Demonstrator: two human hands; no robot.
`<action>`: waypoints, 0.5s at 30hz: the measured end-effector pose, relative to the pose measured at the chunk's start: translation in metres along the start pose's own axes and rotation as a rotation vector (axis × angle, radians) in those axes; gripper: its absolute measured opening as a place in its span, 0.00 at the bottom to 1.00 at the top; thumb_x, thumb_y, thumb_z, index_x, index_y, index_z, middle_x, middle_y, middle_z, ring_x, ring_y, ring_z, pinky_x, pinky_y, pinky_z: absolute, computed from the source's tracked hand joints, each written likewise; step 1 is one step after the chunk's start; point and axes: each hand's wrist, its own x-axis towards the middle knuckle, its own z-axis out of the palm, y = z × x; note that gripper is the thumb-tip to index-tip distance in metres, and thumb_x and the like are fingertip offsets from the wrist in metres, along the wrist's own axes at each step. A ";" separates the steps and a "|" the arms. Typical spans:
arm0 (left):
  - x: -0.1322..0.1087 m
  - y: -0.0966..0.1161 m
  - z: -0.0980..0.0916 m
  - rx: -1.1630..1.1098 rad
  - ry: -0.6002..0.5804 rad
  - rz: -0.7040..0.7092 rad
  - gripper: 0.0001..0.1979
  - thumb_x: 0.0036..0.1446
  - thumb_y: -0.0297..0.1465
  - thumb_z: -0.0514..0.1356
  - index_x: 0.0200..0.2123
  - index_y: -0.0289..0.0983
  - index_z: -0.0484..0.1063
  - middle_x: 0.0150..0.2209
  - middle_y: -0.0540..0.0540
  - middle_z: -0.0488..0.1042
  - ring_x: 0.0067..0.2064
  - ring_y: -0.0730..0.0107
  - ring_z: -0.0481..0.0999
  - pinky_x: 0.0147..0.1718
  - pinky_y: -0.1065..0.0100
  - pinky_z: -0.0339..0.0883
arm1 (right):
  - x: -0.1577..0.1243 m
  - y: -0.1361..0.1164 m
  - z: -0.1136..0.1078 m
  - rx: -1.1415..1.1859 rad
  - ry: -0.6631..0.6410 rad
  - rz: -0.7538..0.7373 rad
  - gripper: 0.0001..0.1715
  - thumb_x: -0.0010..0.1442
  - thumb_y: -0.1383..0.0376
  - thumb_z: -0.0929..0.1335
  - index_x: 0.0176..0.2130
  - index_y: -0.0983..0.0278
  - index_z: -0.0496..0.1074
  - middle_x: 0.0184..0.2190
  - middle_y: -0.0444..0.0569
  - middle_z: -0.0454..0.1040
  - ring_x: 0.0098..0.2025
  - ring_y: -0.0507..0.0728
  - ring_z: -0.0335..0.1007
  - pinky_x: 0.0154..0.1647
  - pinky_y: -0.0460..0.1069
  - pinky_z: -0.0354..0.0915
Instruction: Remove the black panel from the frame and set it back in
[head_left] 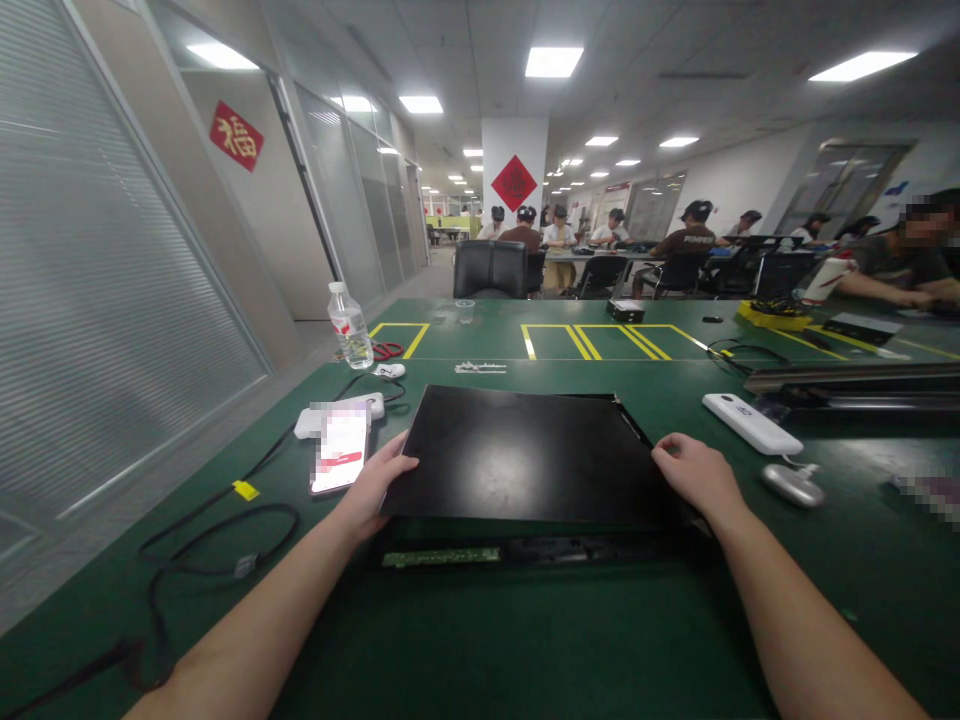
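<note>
A flat black screen panel (517, 455) is tilted over a black frame (585, 549), its near edge raised above the frame's near bar. A green circuit board strip (441, 557) shows along that bar. My left hand (381, 482) grips the panel's left edge, thumb on top and the other fingers mostly hidden beneath. At the right edge my right hand (697, 475) is closed, thumb and fingertips pinched together. Whether it also touches the frame's side, I cannot tell.
On the left are a lit phone (341, 450), a white power bank (307, 424), a water bottle (349, 325), red scissors (388, 351) and black cables (217, 512). To the right lie another white power bank (752, 425), a silver mouse-shaped object (793, 486) and long black bars (862, 390). Several people sit beyond.
</note>
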 end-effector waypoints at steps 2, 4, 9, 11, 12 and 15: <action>-0.001 0.000 0.001 0.004 0.013 0.008 0.39 0.46 0.27 0.66 0.64 0.36 0.67 0.40 0.44 0.84 0.34 0.59 0.83 0.31 0.67 0.73 | -0.002 -0.004 -0.001 -0.043 -0.012 0.003 0.18 0.60 0.56 0.62 0.40 0.59 0.77 0.36 0.53 0.79 0.38 0.62 0.74 0.32 0.51 0.59; -0.001 0.000 0.002 0.006 0.013 0.015 0.39 0.46 0.27 0.66 0.65 0.36 0.67 0.40 0.44 0.84 0.35 0.58 0.83 0.31 0.66 0.73 | -0.003 -0.007 -0.001 -0.075 -0.023 0.008 0.18 0.60 0.56 0.61 0.41 0.59 0.77 0.37 0.54 0.79 0.38 0.62 0.74 0.32 0.51 0.59; 0.001 -0.005 -0.001 0.008 -0.013 0.038 0.40 0.45 0.28 0.67 0.65 0.37 0.67 0.43 0.44 0.83 0.37 0.58 0.83 0.33 0.66 0.73 | -0.003 -0.010 -0.002 -0.085 -0.007 0.019 0.20 0.60 0.55 0.61 0.42 0.59 0.77 0.38 0.55 0.79 0.38 0.63 0.74 0.32 0.52 0.59; 0.004 -0.008 -0.003 0.007 -0.017 0.048 0.40 0.45 0.29 0.67 0.65 0.38 0.67 0.45 0.43 0.83 0.39 0.57 0.83 0.34 0.65 0.74 | -0.002 -0.009 -0.001 -0.087 -0.005 0.022 0.20 0.60 0.55 0.61 0.43 0.59 0.77 0.38 0.55 0.79 0.39 0.64 0.74 0.32 0.52 0.59; 0.005 -0.009 -0.004 0.008 -0.018 0.054 0.40 0.45 0.29 0.67 0.65 0.38 0.67 0.45 0.43 0.83 0.39 0.56 0.83 0.34 0.65 0.74 | -0.001 -0.009 -0.001 -0.090 -0.006 0.024 0.20 0.60 0.56 0.61 0.43 0.59 0.77 0.38 0.55 0.79 0.40 0.64 0.75 0.32 0.52 0.59; 0.006 -0.011 -0.006 0.018 -0.010 0.064 0.40 0.45 0.29 0.66 0.65 0.39 0.68 0.47 0.43 0.83 0.41 0.55 0.83 0.35 0.65 0.74 | -0.001 -0.009 -0.001 -0.102 -0.008 0.024 0.20 0.61 0.56 0.60 0.43 0.59 0.77 0.39 0.55 0.79 0.42 0.65 0.75 0.32 0.52 0.59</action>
